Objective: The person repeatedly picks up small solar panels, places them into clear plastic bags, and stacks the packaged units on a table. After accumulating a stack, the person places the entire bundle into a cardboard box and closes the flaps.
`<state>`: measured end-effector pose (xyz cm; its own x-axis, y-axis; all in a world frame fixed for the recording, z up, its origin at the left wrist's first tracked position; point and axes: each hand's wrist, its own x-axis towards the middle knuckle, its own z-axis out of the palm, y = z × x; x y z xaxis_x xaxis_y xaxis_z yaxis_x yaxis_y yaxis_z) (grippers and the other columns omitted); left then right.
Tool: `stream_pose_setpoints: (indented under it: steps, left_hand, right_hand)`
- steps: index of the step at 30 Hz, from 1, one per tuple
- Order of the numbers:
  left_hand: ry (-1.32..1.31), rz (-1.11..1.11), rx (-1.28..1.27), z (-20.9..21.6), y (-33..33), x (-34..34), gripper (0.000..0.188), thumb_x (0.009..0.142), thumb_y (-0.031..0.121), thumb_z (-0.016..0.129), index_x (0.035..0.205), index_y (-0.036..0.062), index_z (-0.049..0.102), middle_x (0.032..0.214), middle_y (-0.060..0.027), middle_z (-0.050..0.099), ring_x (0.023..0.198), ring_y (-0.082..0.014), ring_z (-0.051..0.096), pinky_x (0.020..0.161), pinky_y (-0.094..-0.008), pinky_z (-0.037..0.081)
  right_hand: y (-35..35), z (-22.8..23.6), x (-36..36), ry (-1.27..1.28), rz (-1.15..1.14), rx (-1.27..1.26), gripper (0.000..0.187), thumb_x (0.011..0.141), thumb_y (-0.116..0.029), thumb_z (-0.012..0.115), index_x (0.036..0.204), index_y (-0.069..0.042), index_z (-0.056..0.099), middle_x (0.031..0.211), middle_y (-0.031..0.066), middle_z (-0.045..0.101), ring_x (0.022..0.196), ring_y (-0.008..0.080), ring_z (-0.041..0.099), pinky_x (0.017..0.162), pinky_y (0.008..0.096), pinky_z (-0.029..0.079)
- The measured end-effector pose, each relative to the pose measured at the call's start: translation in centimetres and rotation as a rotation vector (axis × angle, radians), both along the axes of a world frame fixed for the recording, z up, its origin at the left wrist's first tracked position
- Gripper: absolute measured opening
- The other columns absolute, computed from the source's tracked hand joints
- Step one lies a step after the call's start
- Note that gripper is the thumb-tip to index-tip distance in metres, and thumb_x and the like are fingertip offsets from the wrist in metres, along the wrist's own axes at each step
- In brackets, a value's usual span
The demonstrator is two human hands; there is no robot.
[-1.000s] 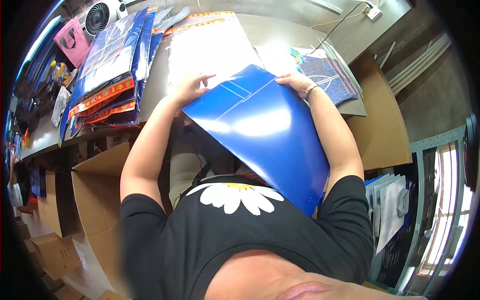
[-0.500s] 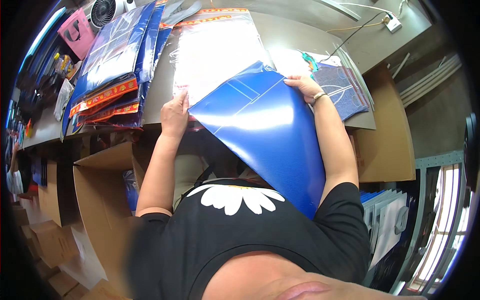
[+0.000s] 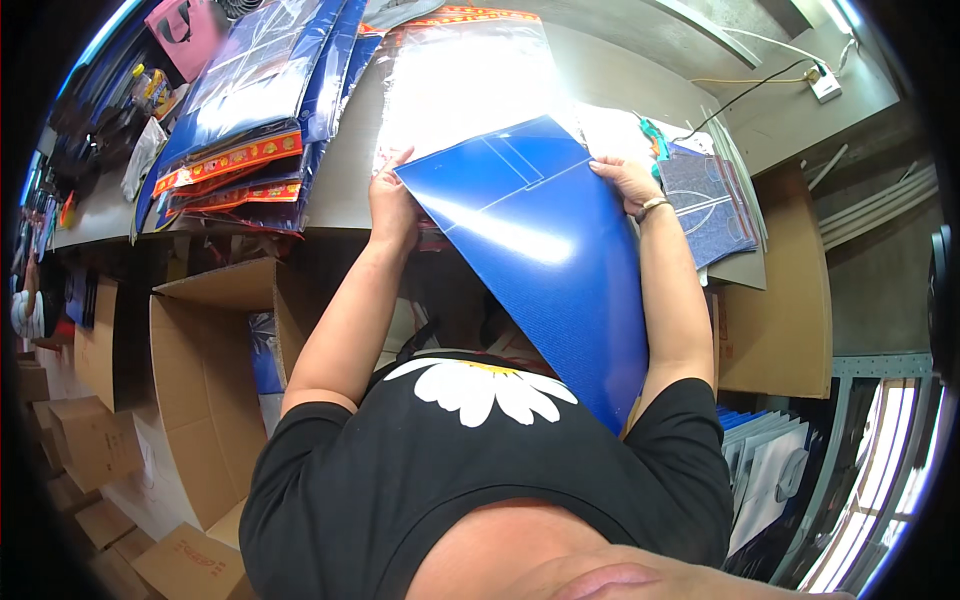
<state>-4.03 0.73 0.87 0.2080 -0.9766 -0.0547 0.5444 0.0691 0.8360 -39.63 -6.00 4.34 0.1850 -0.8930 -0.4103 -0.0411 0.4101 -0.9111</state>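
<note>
A large glossy blue sheet point(image 3: 545, 255) with thin white printed lines is held at a slant before me, its lower end close against my body. My right hand point(image 3: 630, 182), with a band at the wrist, pinches the sheet's upper right edge between thumb and fingers. At the upper left corner, my left hand point(image 3: 393, 205) grips the sheet, one finger raised beside it and the others partly hidden. Behind the sheet lies a clear plastic bag point(image 3: 470, 85) with a red-orange strip along its top, washed out by glare.
On the table's left side is a pile of bagged blue sheets point(image 3: 245, 110). A grey-blue panel point(image 3: 705, 205) and a green-handled tool point(image 3: 655, 138) lie right. Below left stands an open cardboard box point(image 3: 210, 390); another cardboard piece point(image 3: 775, 300) stands right. A power strip point(image 3: 824, 84) sits far right.
My left hand has loosened from a fist, raising a finger at the sheet's corner. The sheet has tilted slightly, with my right hand still on its edge. The whole view has shifted a little.
</note>
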Motion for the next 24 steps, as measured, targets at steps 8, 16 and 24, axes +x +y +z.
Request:
stream_pose_setpoints:
  steps: [8,16,24]
  left_hand:
    - [-0.235,0.078,-0.098,0.7,1.0,0.3,0.036,0.096,0.001,0.048,0.131,-0.0042,0.048,0.079,-0.0006,0.056,0.065,-0.0060,0.052,0.059,-0.0206,0.046]
    - [-0.332,0.074,-0.282,2.8,3.0,-0.3,0.043,0.096,-0.001,0.046,0.139,-0.0007,0.041,0.081,0.0006,0.055,0.068,-0.0044,0.052,0.060,-0.0193,0.045]
    - [-0.323,0.163,-0.381,3.1,2.6,-1.0,0.051,0.094,-0.006,0.043,0.144,-0.0006,0.031,0.086,-0.0005,0.051,0.070,-0.0045,0.049,0.062,-0.0189,0.045]
  right_hand:
    - [-0.4,-0.1,-1.4,0.124,0.006,0.004,0.016,0.088,-0.014,0.065,0.098,-0.002,0.066,0.081,0.0038,0.067,0.072,0.0120,0.063,0.068,0.0254,0.052]
    - [4.6,4.1,7.5,1.181,0.089,-0.890,0.053,0.078,-0.037,0.070,0.118,-0.004,0.060,0.117,0.0237,0.057,0.114,0.0361,0.053,0.098,0.0416,0.043]
    - [13.6,7.4,19.7,1.149,0.396,-1.381,0.058,0.073,-0.026,0.068,0.129,-0.018,0.056,0.130,0.0182,0.051,0.103,0.0329,0.055,0.088,0.0407,0.047]
